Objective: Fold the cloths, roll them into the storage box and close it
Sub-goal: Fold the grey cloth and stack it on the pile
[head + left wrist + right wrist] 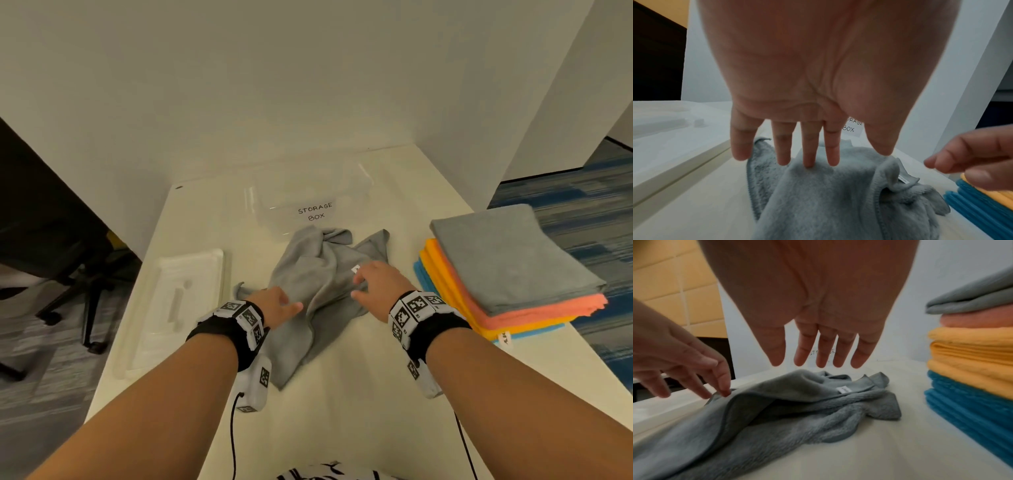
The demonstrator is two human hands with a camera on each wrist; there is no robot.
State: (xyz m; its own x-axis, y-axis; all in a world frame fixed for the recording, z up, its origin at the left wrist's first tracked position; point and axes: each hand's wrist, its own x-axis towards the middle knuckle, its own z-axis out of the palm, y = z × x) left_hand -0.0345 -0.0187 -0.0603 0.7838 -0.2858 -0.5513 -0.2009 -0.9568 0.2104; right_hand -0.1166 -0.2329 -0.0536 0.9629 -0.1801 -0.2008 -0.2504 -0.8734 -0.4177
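Both hands hang released with fingers straight: the left hand (279,303) touches the crumpled grey cloth (318,291), the right hand (375,284) hovers over it. The cloth lies mid-worktop (342,411); clear storage box (308,205) beyond, lid (178,305) left, cloth stack (507,274) right by the edge. White walls (308,85) close behind.

An office is suggested. A wheeled office chair (68,294) is seen at the left edge, patterned blue carpet (582,205) at the right, and plain white partition walls (308,85) behind the pale tabletop (359,411).
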